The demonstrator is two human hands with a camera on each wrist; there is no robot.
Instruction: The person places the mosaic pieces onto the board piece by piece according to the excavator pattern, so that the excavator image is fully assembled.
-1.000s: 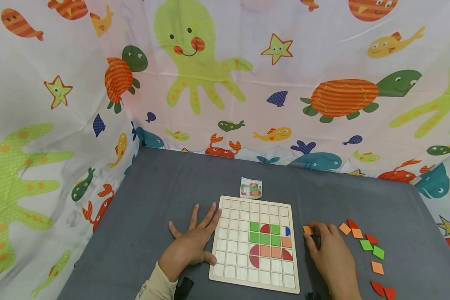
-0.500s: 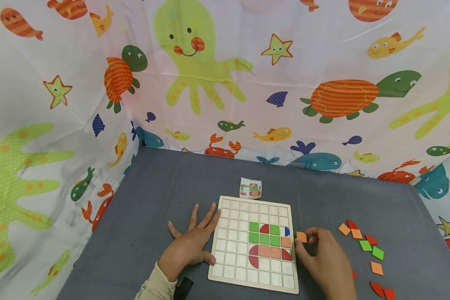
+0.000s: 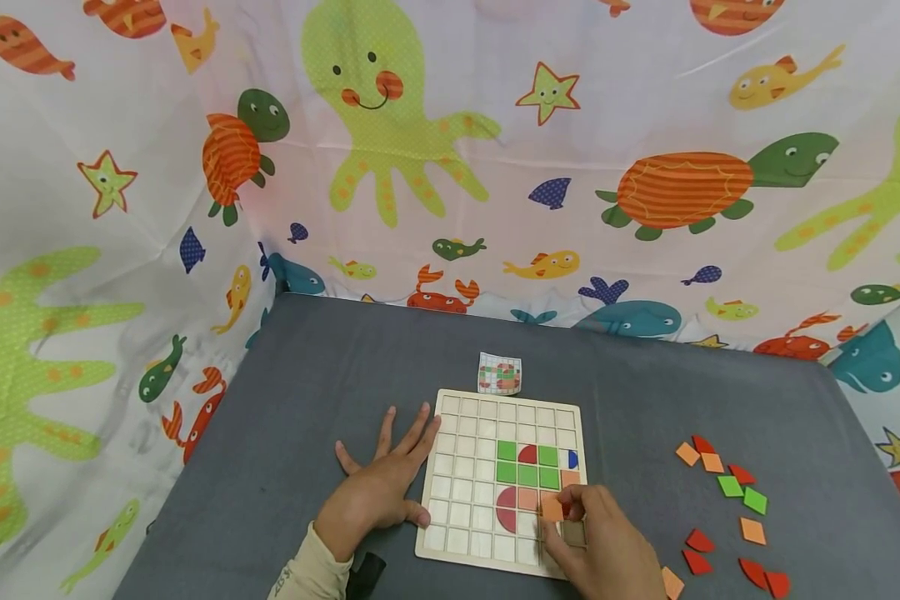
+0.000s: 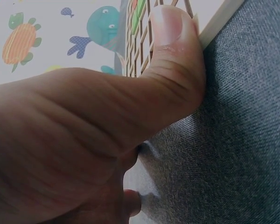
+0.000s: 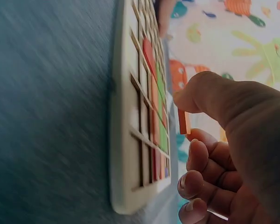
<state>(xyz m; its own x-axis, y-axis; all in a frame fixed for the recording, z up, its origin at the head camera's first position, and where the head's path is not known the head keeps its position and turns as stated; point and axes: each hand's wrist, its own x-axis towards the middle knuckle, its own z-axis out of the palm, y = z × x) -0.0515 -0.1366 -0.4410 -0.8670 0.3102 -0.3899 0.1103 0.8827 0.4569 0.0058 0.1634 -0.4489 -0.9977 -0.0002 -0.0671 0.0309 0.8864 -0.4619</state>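
A wooden grid board (image 3: 457, 517) lies on the grey cloth, several of its cells filled with green, red, salmon and blue tiles. My right hand (image 3: 603, 542) pinches an orange square tile (image 3: 552, 507) between thumb and forefinger over the lower right part of the board. In the right wrist view that tile (image 5: 183, 122) appears edge-on, apart from the board surface. My left hand (image 3: 382, 487) has its fingers spread at the board's left edge. Its thumb (image 4: 175, 51) rests on the board's rim in the left wrist view.
A small printed pattern card (image 3: 499, 374) lies just beyond the board. Right of the board are loose orange squares (image 3: 752, 531), green squares (image 3: 755, 501) and red quarter-round pieces (image 3: 697, 562). A curtain (image 3: 540, 167) with sea animals hangs behind and on the left.
My right hand has carried the orange square tile from the cloth right of the board leftward over the grid. Red pieces it covered now show. My left hand keeps its place.
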